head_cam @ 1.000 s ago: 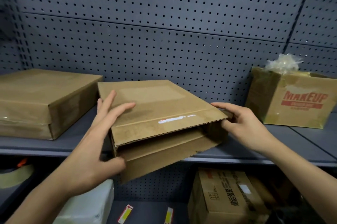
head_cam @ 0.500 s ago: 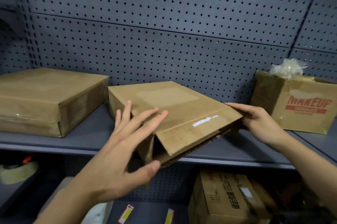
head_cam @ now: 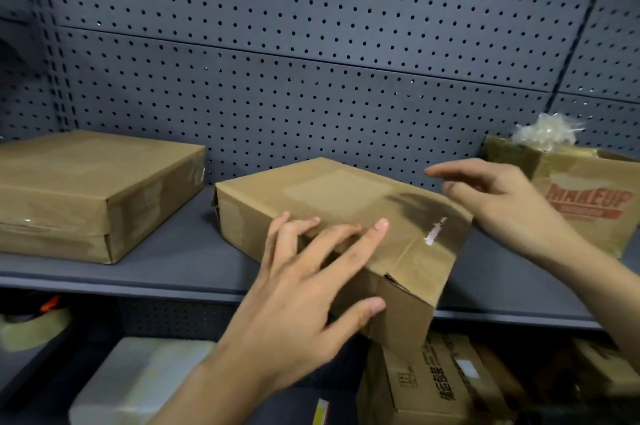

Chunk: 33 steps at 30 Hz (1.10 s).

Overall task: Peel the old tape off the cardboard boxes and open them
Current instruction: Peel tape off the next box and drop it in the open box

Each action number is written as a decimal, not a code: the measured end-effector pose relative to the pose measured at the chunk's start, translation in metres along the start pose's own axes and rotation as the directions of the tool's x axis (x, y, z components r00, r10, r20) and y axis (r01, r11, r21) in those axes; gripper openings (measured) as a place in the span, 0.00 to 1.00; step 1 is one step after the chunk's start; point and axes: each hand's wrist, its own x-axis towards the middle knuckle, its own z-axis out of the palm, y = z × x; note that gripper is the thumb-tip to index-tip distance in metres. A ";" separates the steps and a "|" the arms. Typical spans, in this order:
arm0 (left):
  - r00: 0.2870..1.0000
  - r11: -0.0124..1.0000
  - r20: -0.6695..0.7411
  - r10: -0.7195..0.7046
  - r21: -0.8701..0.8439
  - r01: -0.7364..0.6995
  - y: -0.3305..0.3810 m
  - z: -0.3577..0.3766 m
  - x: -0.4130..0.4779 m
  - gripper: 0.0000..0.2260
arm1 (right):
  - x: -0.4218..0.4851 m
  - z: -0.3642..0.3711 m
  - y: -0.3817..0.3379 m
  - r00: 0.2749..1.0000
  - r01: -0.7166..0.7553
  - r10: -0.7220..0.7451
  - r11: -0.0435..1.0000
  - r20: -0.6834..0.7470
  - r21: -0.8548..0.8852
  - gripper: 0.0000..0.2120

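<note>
A flat brown cardboard box (head_cam: 332,196) lies skewed on the grey shelf (head_cam: 180,251), its near end hanging over the front edge. A white scrap of label (head_cam: 434,234) clings to its top near the right edge. My left hand (head_cam: 304,296) grips the near corner, fingers spread on the top flap and thumb pressed against the front face. My right hand (head_cam: 502,203) hovers over the box's far right corner with fingers apart, holding nothing.
A larger taped flat box (head_cam: 86,189) sits at the left. At the right, a "MAKEUP" carton (head_cam: 588,203) has a wad of crumpled clear tape (head_cam: 547,130) on top. Pegboard (head_cam: 311,78) forms the back. Below are a printed carton (head_cam: 426,386), a white box (head_cam: 138,383) and a tape roll (head_cam: 31,327).
The box's open end flap has been folded down and the box turned and lowered onto the shelf. My right hand let go of its right end and rose above it.
</note>
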 end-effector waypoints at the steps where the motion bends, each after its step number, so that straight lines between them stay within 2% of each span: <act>1: 0.999 0.999 -0.036 0.003 0.040 -0.002 0.003 0.004 0.003 0.30 | -0.002 0.005 -0.012 0.995 0.055 -0.051 0.997 0.080 -0.052 0.10; 4: 0.987 0.998 -0.163 -0.017 0.058 0.027 0.015 0.013 0.015 0.30 | -0.007 0.018 -0.037 0.955 0.124 -0.072 0.979 0.289 -0.163 0.19; 8: 0.955 0.990 -0.292 -0.047 -0.139 0.006 0.016 0.015 0.016 0.19 | -0.013 0.026 -0.040 0.889 0.210 -0.027 0.911 0.457 -0.354 0.30; 10: 0.948 0.991 -0.315 -0.045 -0.136 0.002 0.005 0.009 0.013 0.16 | -0.015 0.023 -0.033 0.863 0.200 0.024 0.900 0.504 -0.386 0.38; 13: 0.956 0.990 -0.256 -0.142 -0.032 0.138 -0.018 -0.007 0.014 0.18 | -0.014 0.017 -0.025 0.844 0.226 0.021 0.893 0.536 -0.390 0.45; 15: 0.953 0.970 -0.188 -0.236 0.009 0.242 -0.032 -0.016 0.016 0.21 | -0.009 0.014 -0.018 0.836 0.243 0.005 0.893 0.549 -0.379 0.46; 17: 0.954 0.961 -0.139 -0.264 0.043 0.272 -0.040 -0.021 0.016 0.22 | -0.004 0.012 -0.011 0.833 0.259 -0.014 0.893 0.554 -0.368 0.46; 23: 0.971 0.975 -0.134 -0.199 0.071 0.210 -0.039 -0.020 0.009 0.19 | 0.001 0.010 0.011 0.817 0.259 -0.032 0.912 0.576 -0.318 0.41; 26: 0.971 0.982 -0.178 -0.159 0.075 0.175 -0.036 -0.021 0.008 0.18 | -0.003 0.010 0.017 0.841 0.292 -0.038 0.872 0.540 -0.393 0.33; 33: 0.960 0.997 -0.273 -0.056 0.036 0.068 -0.030 -0.016 0.010 0.14 | -0.005 0.011 0.020 0.908 0.285 -0.048 0.800 0.416 -0.528 0.26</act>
